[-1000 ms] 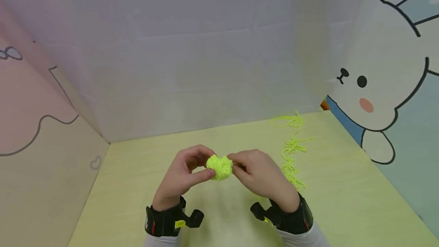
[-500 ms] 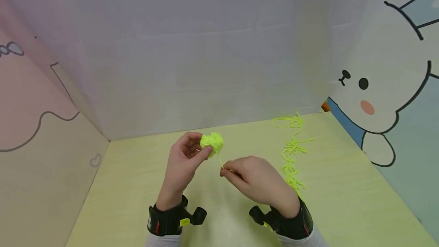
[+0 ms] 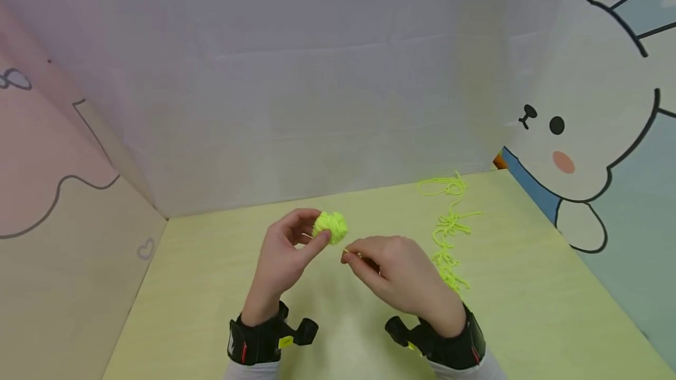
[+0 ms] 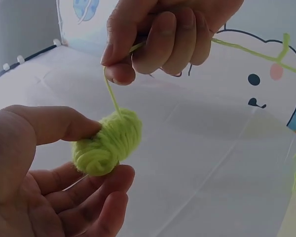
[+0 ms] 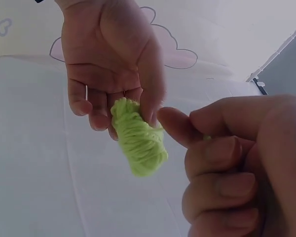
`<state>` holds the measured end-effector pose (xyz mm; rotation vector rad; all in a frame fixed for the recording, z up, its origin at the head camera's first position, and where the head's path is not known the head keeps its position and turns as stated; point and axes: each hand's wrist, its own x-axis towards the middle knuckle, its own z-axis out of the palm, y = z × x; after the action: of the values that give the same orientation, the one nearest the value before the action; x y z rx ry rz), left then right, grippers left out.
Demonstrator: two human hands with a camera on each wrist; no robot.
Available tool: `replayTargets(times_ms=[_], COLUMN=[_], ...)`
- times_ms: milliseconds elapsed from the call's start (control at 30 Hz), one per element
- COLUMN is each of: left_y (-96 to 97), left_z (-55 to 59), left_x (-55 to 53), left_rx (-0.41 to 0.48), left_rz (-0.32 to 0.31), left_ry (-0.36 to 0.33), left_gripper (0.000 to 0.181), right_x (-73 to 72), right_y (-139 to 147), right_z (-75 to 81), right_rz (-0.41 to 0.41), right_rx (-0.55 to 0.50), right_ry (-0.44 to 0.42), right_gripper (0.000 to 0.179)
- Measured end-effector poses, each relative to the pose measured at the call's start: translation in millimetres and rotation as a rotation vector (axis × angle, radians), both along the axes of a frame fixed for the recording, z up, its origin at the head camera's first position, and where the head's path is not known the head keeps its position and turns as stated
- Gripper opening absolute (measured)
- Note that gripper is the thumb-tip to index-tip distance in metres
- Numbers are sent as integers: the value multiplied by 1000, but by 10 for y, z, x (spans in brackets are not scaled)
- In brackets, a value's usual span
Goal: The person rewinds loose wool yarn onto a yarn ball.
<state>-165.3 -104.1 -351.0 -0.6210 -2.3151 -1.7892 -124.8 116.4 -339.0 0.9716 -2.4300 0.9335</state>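
A small neon-yellow ball of yarn (image 3: 334,227) is held above the table by my left hand (image 3: 285,254), its thumb on one side and fingers on the other. In the left wrist view the ball (image 4: 116,140) is a stubby wound bundle with a strand (image 4: 110,94) rising from it. My right hand (image 3: 396,268) pinches that strand between thumb and forefinger, close to the ball's right. Its other fingers curl in, and the strand leaves the far side of the fist. In the right wrist view the wound ball (image 5: 138,140) hangs tilted from my left fingers.
Loose, tangled yellow yarn (image 3: 449,227) trails along the right part of the pale table (image 3: 211,286), from the back edge toward my right wrist. A white sheet wall (image 3: 327,104) stands behind, with printed side panels left and right. Each wrist wears a black camera strap.
My left hand lifts the ball up and away from my right hand, then tilts it slightly right. The right hand moves a little left and lower, with the strand between them.
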Motion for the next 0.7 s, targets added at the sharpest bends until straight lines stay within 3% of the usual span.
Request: replayTargets(times_ms=[167, 200, 400, 533, 700], left_y=[-3, 8, 28, -5, -26], left_z=[6, 48, 111, 8, 3], left_x=[16, 40, 79, 26, 21], left_rx=[-54, -62, -126, -134, -136], left_rz=[-85, -99, -134, -172, -238], left_ry=[13, 16, 1, 4, 19], left_gripper=[24, 24, 26, 26, 25], right_x=[-9, -10, -22, -40, -64], right_y=[13, 13, 15, 22, 33], right_z=[9, 13, 13, 13, 10], right_rz=[-55, -61, -72, -85, -100], right_rx=[-75, -86, -117, -136, -158], right_ry=[43, 49, 87, 113, 137], right_gripper=[5, 5, 6, 6, 6])
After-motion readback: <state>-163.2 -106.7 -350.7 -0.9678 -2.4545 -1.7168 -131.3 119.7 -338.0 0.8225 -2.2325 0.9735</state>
